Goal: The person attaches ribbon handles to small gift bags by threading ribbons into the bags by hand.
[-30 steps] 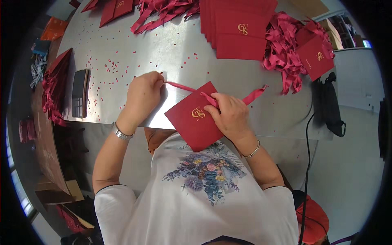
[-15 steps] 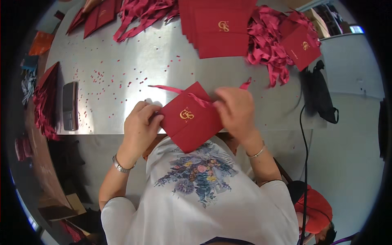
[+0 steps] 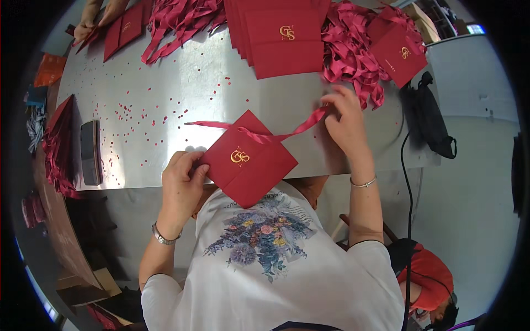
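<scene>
A flat red paper bag [image 3: 254, 171] with a gold emblem is held tilted, its lower corner past the table's front edge against my shirt. My left hand [image 3: 185, 176] pinches its left corner between thumb and fingers. A dark pink ribbon [image 3: 298, 129] passes through the bag near its upper corner. One ribbon end trails left over the table. The other stretches up to the right, gripped between the fingertips of my right hand [image 3: 346, 124], raised clear of the bag.
Red bags [image 3: 287, 49] lie stacked at the far middle, flanked by ribbon piles [image 3: 350, 49]. Tiny red paper dots litter the metal table [image 3: 210, 105]. A phone [image 3: 90, 151] lies left; a black pouch [image 3: 433, 121] lies right. Another person's hands [image 3: 91, 25] handle bags far left.
My right hand has moved away from the bag, up and to the right, drawing the ribbon out in a long stretch. My left hand keeps its hold on the bag.
</scene>
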`<state>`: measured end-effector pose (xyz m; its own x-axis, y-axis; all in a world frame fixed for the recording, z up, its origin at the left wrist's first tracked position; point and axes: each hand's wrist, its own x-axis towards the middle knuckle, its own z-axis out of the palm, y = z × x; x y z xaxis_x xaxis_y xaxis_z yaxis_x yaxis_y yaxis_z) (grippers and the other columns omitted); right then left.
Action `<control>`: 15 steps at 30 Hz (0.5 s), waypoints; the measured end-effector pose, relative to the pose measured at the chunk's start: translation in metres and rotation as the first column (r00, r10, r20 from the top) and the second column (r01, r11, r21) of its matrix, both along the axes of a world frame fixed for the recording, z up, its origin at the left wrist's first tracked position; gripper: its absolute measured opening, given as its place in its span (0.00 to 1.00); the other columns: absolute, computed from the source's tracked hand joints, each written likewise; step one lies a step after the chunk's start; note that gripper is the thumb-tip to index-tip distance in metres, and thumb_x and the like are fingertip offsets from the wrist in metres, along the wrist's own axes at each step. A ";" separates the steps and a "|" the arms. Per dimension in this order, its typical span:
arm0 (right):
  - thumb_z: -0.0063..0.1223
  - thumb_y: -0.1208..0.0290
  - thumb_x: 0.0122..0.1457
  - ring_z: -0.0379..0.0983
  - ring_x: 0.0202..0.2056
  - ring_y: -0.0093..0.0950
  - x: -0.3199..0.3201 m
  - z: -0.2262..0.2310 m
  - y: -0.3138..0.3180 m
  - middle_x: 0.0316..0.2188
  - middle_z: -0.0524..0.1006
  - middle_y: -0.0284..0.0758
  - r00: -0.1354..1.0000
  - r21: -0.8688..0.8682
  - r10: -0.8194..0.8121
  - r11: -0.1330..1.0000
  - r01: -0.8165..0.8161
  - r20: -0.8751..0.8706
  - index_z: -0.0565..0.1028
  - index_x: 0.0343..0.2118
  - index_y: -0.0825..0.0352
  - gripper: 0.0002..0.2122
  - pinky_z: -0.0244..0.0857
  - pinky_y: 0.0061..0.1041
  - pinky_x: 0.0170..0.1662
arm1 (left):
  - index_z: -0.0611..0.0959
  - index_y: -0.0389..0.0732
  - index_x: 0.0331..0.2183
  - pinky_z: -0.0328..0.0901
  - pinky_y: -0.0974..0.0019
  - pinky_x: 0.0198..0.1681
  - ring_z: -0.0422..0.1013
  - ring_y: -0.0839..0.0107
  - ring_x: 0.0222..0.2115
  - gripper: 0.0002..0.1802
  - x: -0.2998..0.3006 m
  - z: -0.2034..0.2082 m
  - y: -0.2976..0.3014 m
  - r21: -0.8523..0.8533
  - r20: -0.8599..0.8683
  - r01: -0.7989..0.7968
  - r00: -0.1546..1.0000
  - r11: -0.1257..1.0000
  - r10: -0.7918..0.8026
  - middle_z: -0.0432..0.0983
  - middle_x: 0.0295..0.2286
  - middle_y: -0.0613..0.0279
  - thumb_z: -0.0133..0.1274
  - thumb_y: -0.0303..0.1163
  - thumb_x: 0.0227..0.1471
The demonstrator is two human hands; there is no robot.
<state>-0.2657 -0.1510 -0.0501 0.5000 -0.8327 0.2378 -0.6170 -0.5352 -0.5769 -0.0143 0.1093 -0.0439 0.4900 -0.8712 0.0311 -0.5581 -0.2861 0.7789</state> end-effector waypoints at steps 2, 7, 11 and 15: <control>0.54 0.78 0.48 0.72 0.44 0.38 -0.007 -0.002 0.000 0.42 0.77 0.37 0.964 -0.255 0.216 0.934 -0.250 -0.157 0.79 0.31 0.65 0.07 0.67 0.33 0.46 | 0.81 0.34 0.37 0.67 0.67 0.27 0.71 0.67 0.22 0.13 0.000 0.000 0.000 0.004 0.001 -0.005 1.000 1.000 0.005 0.73 0.27 0.56 0.61 0.20 0.45; 0.52 0.81 0.52 0.73 0.41 0.35 -0.022 0.003 0.010 0.38 0.78 0.38 0.962 -0.192 0.225 0.948 -0.253 -0.156 0.78 0.33 0.66 0.07 0.66 0.30 0.46 | 0.81 0.33 0.36 0.67 0.68 0.27 0.71 0.70 0.22 0.13 0.004 -0.008 0.004 0.004 -0.112 -0.058 0.992 0.998 0.058 0.74 0.26 0.58 0.61 0.19 0.44; 0.52 0.79 0.55 0.74 0.31 0.26 -0.035 0.030 0.046 0.31 0.78 0.34 0.987 0.388 0.050 0.916 -0.107 0.154 0.79 0.35 0.67 0.07 0.67 0.24 0.35 | 0.80 0.33 0.36 0.67 0.69 0.27 0.70 0.74 0.22 0.12 0.009 -0.004 0.005 0.092 -0.301 -0.151 0.938 0.984 0.172 0.73 0.25 0.60 0.60 0.19 0.45; 0.48 0.86 0.50 0.71 0.25 0.19 -0.040 0.069 0.085 0.25 0.77 0.34 0.834 0.569 0.067 0.701 -0.430 0.547 0.79 0.35 0.73 0.11 0.60 0.17 0.26 | 0.79 0.35 0.36 0.65 0.71 0.28 0.67 0.77 0.23 0.12 0.012 -0.002 -0.001 0.094 -0.343 -0.060 0.935 0.994 0.089 0.72 0.22 0.64 0.58 0.20 0.45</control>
